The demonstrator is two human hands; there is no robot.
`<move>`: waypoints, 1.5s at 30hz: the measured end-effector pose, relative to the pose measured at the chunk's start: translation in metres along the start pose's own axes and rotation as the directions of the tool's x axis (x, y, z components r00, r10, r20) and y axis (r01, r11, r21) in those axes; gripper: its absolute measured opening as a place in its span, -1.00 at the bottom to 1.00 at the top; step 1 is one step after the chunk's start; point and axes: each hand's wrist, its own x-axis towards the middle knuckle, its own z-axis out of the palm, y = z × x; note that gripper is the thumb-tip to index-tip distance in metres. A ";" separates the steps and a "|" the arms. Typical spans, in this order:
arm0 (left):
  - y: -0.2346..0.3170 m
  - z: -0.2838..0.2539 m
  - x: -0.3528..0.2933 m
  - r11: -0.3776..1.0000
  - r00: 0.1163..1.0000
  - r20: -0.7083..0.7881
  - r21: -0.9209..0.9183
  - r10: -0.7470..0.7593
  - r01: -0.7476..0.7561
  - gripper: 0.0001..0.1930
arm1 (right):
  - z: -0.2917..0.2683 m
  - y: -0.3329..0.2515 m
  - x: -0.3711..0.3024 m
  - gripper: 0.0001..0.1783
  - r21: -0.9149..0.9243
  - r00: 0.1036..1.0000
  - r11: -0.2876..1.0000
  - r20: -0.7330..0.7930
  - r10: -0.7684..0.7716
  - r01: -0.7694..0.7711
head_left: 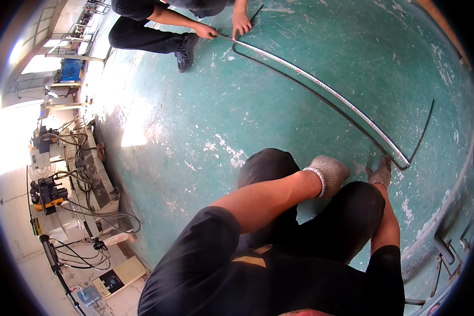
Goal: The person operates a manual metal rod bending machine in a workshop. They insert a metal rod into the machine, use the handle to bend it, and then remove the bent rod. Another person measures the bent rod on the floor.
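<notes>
A long dark metal rod [310, 90], bent up at both ends, lies on the green floor. Stretched along its straight length is a white tape measure [321, 82], its near end at the rod's right-hand bend. My right hand [380, 174], in a grey knit glove, reaches down beside that bend; its fingertips touch the rod and its thumb stands apart. My left hand [329, 176], gloved too, hangs by my knees, short of the rod; its fingers are hidden behind the back of the glove. At the far end, a co-worker's hands [241, 24] are at the tape and the other bend.
The co-worker crouches at the top, a dark shoe [185, 52] near the rod's far end. Along the left stand machines with cables [50, 192] and a cream box [120, 276]. Metal pipes [444, 249] are at the lower right.
</notes>
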 end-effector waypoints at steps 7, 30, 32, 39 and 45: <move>-0.001 0.002 0.001 1.000 1.000 -0.008 -0.002 0.002 -0.002 -0.72 | 0.001 0.000 0.001 0.06 0.005 1.000 1.000 0.008 0.007 -0.007; 0.000 0.002 0.004 1.000 1.000 0.014 0.000 -0.001 0.001 -0.70 | 0.008 0.007 0.004 0.06 -0.004 1.000 1.000 -0.015 -0.009 0.009; -0.001 0.003 0.005 1.000 1.000 0.011 -0.002 -0.001 0.001 -0.70 | 0.007 0.006 0.004 0.06 -0.005 1.000 1.000 -0.007 -0.006 0.006; -0.001 0.003 0.005 1.000 1.000 0.009 0.005 0.001 -0.001 -0.72 | 0.012 0.010 0.006 0.05 -0.004 1.000 1.000 -0.014 -0.011 0.011; -0.001 0.003 0.005 1.000 1.000 0.009 0.003 -0.003 0.003 -0.72 | 0.009 0.007 0.006 0.04 -0.004 1.000 1.000 0.011 0.006 -0.006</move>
